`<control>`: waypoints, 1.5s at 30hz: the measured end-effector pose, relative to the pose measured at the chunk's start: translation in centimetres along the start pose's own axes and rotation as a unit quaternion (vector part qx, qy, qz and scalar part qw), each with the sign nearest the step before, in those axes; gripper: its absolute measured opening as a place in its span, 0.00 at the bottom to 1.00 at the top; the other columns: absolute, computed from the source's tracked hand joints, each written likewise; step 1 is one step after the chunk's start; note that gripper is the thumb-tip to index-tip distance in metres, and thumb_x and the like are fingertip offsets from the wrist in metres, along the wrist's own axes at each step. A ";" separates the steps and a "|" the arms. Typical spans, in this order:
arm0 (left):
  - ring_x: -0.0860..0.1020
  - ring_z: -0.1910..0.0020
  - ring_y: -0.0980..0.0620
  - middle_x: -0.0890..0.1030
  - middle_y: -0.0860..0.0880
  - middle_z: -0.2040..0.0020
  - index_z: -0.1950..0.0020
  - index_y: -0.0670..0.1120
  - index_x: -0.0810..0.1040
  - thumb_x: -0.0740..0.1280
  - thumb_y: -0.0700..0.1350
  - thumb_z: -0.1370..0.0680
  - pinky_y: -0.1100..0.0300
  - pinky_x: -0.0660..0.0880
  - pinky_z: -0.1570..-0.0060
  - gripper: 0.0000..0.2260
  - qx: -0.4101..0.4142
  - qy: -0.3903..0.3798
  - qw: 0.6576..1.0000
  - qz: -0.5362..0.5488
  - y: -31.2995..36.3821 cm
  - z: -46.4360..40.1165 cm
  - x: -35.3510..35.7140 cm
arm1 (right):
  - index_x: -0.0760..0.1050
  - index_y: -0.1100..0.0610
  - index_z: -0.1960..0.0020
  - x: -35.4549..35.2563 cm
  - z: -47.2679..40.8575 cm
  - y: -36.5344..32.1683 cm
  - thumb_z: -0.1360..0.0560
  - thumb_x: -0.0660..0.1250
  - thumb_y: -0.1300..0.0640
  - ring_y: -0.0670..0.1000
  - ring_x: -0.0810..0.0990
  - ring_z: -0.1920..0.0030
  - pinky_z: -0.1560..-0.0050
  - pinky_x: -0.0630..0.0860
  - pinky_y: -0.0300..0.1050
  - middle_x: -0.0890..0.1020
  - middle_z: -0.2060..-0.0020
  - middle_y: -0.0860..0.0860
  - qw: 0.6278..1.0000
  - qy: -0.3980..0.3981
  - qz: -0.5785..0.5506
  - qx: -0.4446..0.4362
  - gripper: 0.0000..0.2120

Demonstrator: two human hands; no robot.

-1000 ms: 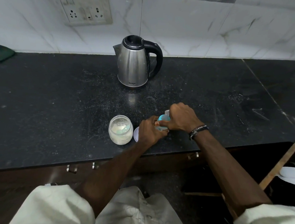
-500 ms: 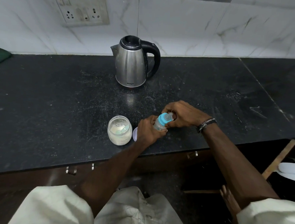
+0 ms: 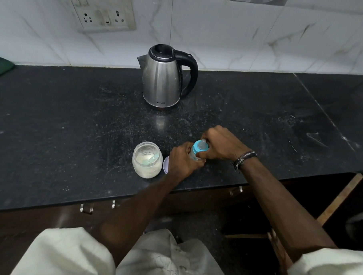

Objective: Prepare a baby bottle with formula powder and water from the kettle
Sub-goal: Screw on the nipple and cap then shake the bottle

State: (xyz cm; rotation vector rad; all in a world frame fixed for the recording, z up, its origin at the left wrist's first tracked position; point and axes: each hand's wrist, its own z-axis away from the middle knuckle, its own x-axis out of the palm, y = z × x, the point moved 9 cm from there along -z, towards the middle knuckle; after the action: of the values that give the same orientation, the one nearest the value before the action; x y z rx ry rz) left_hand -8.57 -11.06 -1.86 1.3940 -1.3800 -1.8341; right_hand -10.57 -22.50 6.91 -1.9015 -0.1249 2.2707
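Head view: your left hand [image 3: 182, 161] gripped the body of the baby bottle [image 3: 195, 152], which stood tilted near the front edge of the black desk [image 3: 73, 116], while your right hand [image 3: 222, 144] curled its fingers round the bottle's blue collar [image 3: 196, 148] just below the clear teat [image 3: 202, 142]. The open jar of formula powder [image 3: 147, 159] stood just left of your left hand, with a pale lid [image 3: 166, 164] partly hidden between them. The steel kettle [image 3: 164, 80] stood upright, well behind, near the tiled wall [image 3: 243, 32].

Blue-collared bottle [image 3: 197, 151], steel-and-black kettle [image 3: 163, 79], black counter [image 3: 73, 122]
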 end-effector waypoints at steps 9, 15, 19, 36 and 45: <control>0.83 0.55 0.49 0.86 0.47 0.53 0.46 0.43 0.81 0.82 0.49 0.36 0.57 0.77 0.54 0.23 0.011 0.007 1.000 -0.026 0.4 0.0 -0.3 | 0.78 0.57 0.57 -2.1 1.6 -0.4 0.44 0.50 0.14 0.53 0.79 0.64 0.63 0.71 0.43 0.79 0.65 0.51 0.991 0.041 0.114 0.052 0.48; 0.82 0.49 0.54 0.85 0.49 0.47 0.40 0.47 0.80 0.81 0.52 0.36 0.59 0.76 0.46 0.27 0.000 0.006 0.999 -0.042 0.2 0.0 -0.1 | 0.76 0.53 0.39 0.1 0.8 -0.9 0.34 0.77 0.49 0.55 0.80 0.44 0.47 0.78 0.53 0.81 0.45 0.52 0.998 -0.062 0.007 0.011 0.26; 0.83 0.50 0.51 0.86 0.47 0.49 0.41 0.44 0.81 0.81 0.48 0.36 0.56 0.78 0.47 0.25 -0.010 0.005 1.000 -0.026 0.5 0.1 -0.4 | 0.79 0.58 0.44 -0.8 1.6 -0.6 0.37 0.66 0.24 0.55 0.81 0.54 0.58 0.75 0.47 0.82 0.53 0.55 0.991 0.036 0.113 0.067 0.39; 0.83 0.55 0.53 0.86 0.49 0.54 0.45 0.45 0.82 0.82 0.49 0.37 0.58 0.78 0.53 0.24 -0.007 0.011 1.000 -0.022 0.6 0.3 -0.4 | 0.74 0.58 0.58 -2.3 1.6 -2.3 0.29 0.66 0.31 0.56 0.78 0.59 0.60 0.67 0.45 0.82 0.55 0.58 0.987 0.080 0.123 0.065 0.28; 0.83 0.49 0.52 0.86 0.48 0.48 0.42 0.46 0.82 0.81 0.51 0.36 0.61 0.75 0.49 0.26 -0.016 -0.008 1.000 -0.024 0.5 0.2 -0.3 | 0.75 0.54 0.42 0.1 1.0 -0.9 0.33 0.75 0.40 0.55 0.79 0.48 0.54 0.72 0.44 0.82 0.47 0.54 0.999 -0.008 0.031 0.010 0.27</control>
State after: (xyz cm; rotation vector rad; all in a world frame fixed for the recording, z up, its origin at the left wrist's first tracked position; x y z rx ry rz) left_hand -8.72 -10.95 -1.34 1.4097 -1.3310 -1.8932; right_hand -11.54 -21.54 7.16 -1.9036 -0.0452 2.3188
